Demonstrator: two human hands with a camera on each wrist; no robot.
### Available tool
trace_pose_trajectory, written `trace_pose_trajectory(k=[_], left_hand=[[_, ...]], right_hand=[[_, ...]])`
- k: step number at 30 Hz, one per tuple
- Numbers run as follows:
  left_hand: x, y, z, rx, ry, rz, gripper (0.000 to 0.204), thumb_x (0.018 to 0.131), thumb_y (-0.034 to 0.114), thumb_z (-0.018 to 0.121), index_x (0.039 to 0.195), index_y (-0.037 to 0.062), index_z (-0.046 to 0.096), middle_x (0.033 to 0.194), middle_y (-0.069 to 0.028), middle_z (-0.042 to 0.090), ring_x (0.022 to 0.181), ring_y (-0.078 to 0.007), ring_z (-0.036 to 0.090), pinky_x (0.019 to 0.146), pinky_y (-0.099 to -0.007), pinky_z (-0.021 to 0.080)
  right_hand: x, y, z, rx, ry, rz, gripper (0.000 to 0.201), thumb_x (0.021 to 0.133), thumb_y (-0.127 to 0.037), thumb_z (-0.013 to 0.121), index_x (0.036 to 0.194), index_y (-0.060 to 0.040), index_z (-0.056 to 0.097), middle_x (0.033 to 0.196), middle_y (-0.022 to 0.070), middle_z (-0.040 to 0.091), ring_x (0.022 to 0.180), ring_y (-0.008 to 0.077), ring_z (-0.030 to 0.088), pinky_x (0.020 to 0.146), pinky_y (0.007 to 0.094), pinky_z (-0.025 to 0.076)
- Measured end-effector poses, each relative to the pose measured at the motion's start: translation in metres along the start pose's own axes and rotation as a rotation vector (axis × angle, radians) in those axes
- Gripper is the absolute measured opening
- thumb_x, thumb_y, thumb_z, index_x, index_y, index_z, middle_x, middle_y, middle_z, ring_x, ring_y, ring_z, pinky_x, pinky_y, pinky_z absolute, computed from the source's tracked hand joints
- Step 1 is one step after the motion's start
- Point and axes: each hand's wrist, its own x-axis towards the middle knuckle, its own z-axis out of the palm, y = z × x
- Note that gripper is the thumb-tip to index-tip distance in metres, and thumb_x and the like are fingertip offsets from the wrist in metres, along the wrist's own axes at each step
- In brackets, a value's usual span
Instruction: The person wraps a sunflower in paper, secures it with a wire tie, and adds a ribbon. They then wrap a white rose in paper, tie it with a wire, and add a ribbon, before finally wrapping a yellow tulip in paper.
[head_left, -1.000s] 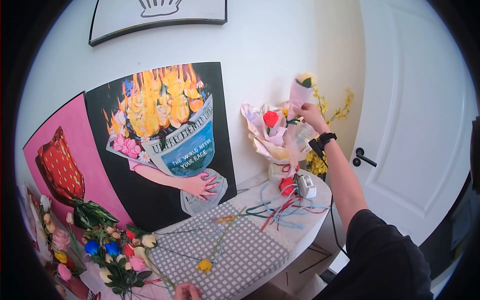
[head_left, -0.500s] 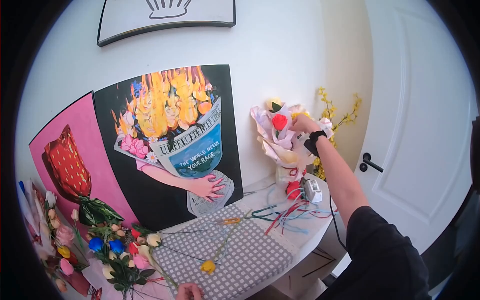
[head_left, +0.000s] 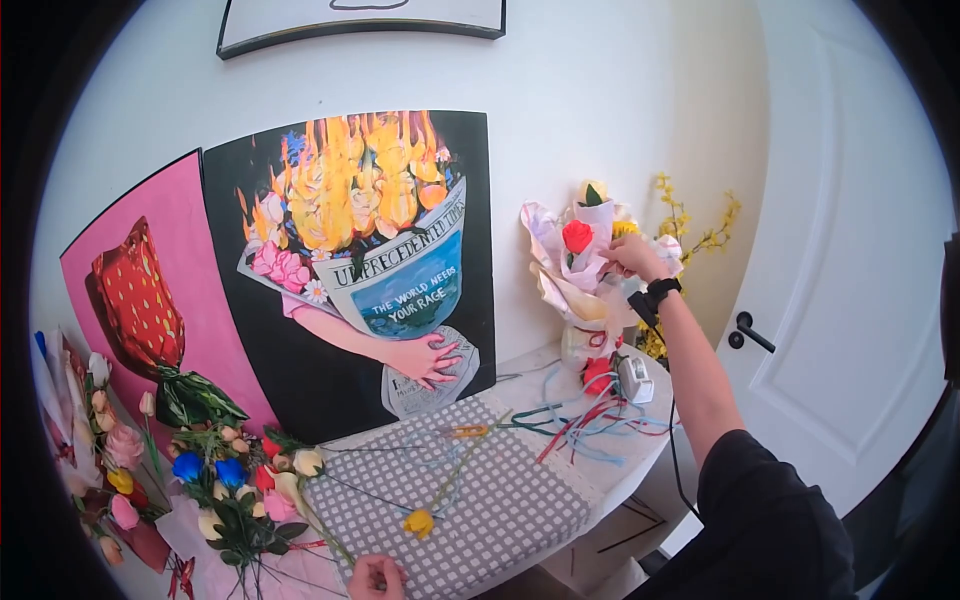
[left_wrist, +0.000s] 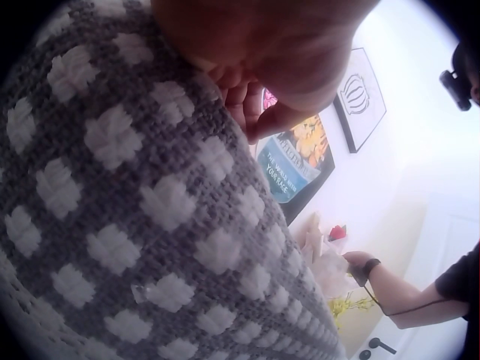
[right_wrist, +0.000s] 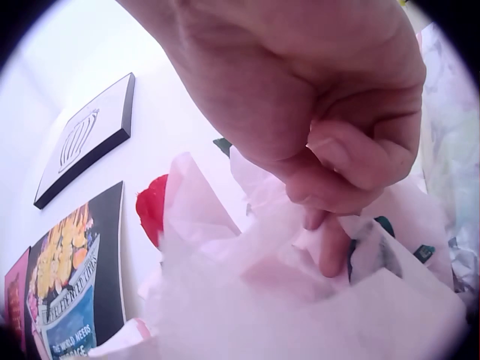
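My right hand (head_left: 638, 258) pinches the pink paper wrap (right_wrist: 259, 274) of a single cream rose (head_left: 592, 192), its fingers curled at the paper near a dark green ribbon (right_wrist: 384, 225). This wrapped rose stands upright among other flowers in pale paper, just behind a red rose (head_left: 577, 236). A pale vase (head_left: 583, 347) supports the bunch from below. The stem ends are hidden by the paper. My left hand (head_left: 376, 578) rests at the front edge of the grey-and-white checked cloth (head_left: 480, 520), fingers loosely curled with nothing visible in them.
A yellow flower (head_left: 418, 523) lies on the cloth near an orange-handled tool (head_left: 469, 431). Ribbons (head_left: 590, 432) and a tape dispenser (head_left: 635, 380) sit at the right. Many artificial flowers (head_left: 230, 500) crowd the left. Paintings (head_left: 370, 400) lean on the wall; a door (head_left: 850, 250) stands right.
My right hand has lowered the wrapped cream rose from above the bunch down among the other flowers, and still has its fingers at the paper. The left hand has barely moved.
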Motion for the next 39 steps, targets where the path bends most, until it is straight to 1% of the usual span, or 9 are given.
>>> trace_pose_trajectory(k=[8,13,15,21,24,26,27,32,39], left_hand=[[0.001,0.012,-0.002,0.011,-0.021,0.015,0.01,0.101,0.012,0.065,0.097,0.0028,0.065,0.075,-0.0004,0.061,0.067,-0.0078,0.055,0.06,-0.0235,0.044],[0.0,0.012,-0.002,-0.015,-0.001,-0.006,0.011,0.101,0.014,0.065,0.097,0.0033,0.065,0.075,-0.0013,0.062,0.067,-0.0084,0.057,0.061,-0.0241,0.046],[0.0,0.016,-0.002,-0.016,0.004,-0.009,0.011,0.101,0.014,0.066,0.098,0.0034,0.065,0.075,-0.001,0.062,0.067,-0.0083,0.057,0.061,-0.024,0.046],[0.0,0.008,0.0,-0.017,-0.009,0.001,0.01,0.101,0.012,0.065,0.099,0.0028,0.064,0.075,0.0,0.062,0.067,-0.008,0.056,0.061,-0.024,0.046],[0.0,0.008,-0.004,0.003,-0.039,-0.046,0.012,0.1,0.013,0.065,0.104,0.0019,0.065,0.081,-0.0037,0.065,0.074,-0.0128,0.061,0.067,-0.0278,0.049],[0.0,0.006,-0.005,0.043,-0.066,-0.101,0.016,0.099,0.014,0.067,0.109,0.0013,0.066,0.089,-0.0082,0.069,0.082,-0.0182,0.066,0.074,-0.0321,0.053],[0.003,0.001,0.001,-0.079,-0.049,-0.069,0.009,0.098,0.008,0.065,0.103,0.0005,0.063,0.084,-0.007,0.068,0.075,-0.0144,0.065,0.068,-0.0282,0.053],[0.001,0.02,0.004,-0.193,-0.009,-0.052,0.007,0.099,0.003,0.063,0.093,-0.0005,0.06,0.075,-0.0045,0.065,0.065,-0.0102,0.064,0.061,-0.0242,0.052],[0.002,0.026,0.005,-0.167,0.01,-0.043,0.004,0.096,0.0,0.064,0.093,-0.0018,0.063,0.073,-0.0044,0.068,0.066,-0.0093,0.066,0.06,-0.023,0.051]], right_hand=[[0.013,0.01,0.008,0.23,0.155,-0.191,0.026,0.098,-0.025,0.064,0.091,-0.0014,0.073,0.073,0.0041,0.074,0.055,0.0101,0.066,0.045,0.0263,0.046],[-0.02,0.009,0.027,-0.139,0.041,0.051,0.017,0.088,-0.024,0.071,0.09,-0.0072,0.074,0.074,-0.0002,0.073,0.061,0.0101,0.063,0.046,0.0293,0.042],[0.009,0.046,0.036,-0.124,0.004,0.061,0.018,0.083,-0.026,0.076,0.09,-0.0096,0.073,0.073,-0.0038,0.07,0.062,0.0084,0.06,0.048,0.0295,0.039],[-0.022,0.015,0.032,-0.172,0.026,0.114,0.018,0.082,-0.022,0.076,0.095,-0.0089,0.074,0.078,-0.0023,0.07,0.062,0.0087,0.06,0.05,0.0306,0.043],[-0.026,0.005,0.027,-0.133,0.04,-0.019,0.023,0.081,-0.021,0.073,0.097,-0.0029,0.073,0.079,0.0041,0.071,0.063,0.0175,0.065,0.049,0.0389,0.05],[-0.007,0.018,0.018,-0.122,0.141,0.147,0.027,0.086,-0.017,0.07,0.105,0.0019,0.072,0.09,0.0101,0.076,0.08,0.0237,0.073,0.065,0.0404,0.057],[-0.007,0.029,0.016,-0.236,0.305,-0.056,0.028,0.086,-0.016,0.071,0.106,0.0019,0.071,0.097,0.0124,0.076,0.088,0.0278,0.073,0.073,0.0417,0.057],[-0.116,-0.003,0.017,-0.37,0.631,-0.527,0.022,0.088,-0.014,0.071,0.105,-0.0004,0.071,0.112,0.0208,0.069,0.112,0.0383,0.062,0.102,0.0442,0.046],[-0.279,0.009,0.074,-0.139,0.373,-0.368,0.025,0.09,-0.019,0.075,0.107,-0.0016,0.069,0.115,0.0174,0.068,0.115,0.0362,0.06,0.103,0.0427,0.044]])
